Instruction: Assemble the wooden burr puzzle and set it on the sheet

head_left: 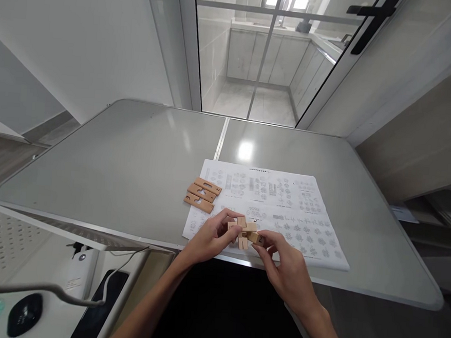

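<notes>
I see left hand (209, 237) fingers pinched on wooden puzzle (244, 233); right hand (284, 263) fingers gripping it too; loose pieces (203, 194) lie apart on desk (134, 152)

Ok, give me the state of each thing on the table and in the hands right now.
Wooden puzzle assembly: partly joined, held over the sheet's near edge.
Left hand: gripping the assembly.
Right hand: pinching the assembly's end block.
Three loose wooden pieces: flat, side by side, untouched.
Instruction sheet: unfolded, flat on the table.

Home: kitchen cabinets (270, 56) behind glass door (257, 53)
</notes>
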The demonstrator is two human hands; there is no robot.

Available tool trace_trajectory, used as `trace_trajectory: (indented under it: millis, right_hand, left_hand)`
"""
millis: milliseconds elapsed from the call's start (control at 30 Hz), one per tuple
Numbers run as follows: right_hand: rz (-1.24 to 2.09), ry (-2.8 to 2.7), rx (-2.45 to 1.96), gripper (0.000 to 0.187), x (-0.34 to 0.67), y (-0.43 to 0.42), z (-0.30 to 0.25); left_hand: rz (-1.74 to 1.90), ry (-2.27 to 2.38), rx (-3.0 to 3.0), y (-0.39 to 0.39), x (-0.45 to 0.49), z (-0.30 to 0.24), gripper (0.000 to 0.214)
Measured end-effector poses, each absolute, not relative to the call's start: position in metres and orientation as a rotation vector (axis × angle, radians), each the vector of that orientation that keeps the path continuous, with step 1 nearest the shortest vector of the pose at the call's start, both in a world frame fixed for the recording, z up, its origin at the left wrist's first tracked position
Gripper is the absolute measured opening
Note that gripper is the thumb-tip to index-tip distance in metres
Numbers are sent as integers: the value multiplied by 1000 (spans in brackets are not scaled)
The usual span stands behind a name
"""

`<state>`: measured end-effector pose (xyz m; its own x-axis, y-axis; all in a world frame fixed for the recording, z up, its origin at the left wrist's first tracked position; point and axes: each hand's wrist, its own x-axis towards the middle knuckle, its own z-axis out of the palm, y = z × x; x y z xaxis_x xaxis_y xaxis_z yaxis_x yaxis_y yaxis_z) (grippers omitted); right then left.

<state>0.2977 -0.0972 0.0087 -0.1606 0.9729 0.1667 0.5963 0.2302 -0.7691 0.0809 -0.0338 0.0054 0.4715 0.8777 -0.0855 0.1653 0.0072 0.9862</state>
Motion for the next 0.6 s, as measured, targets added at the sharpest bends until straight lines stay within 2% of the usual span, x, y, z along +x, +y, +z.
trace_trajectory:
  millis: [100,267,433,600]
  right_hand:
    - [758,-1837,-1467,18,297,-98,8]
    - [800,-1846,-1460,17,294,-99,10]
    - [859,-1843,-1441,18,294,-97,15]
    - [925,-1836,-1413,21,295,-96,18]
  left_hand:
    - [703,930,1506,-34,80,9,46]
    - [630,852,1474,-35,80,14,77]
    - [674,866,1418,-37,83,14,69]
    - [638,870,1531,-38,84,13,70]
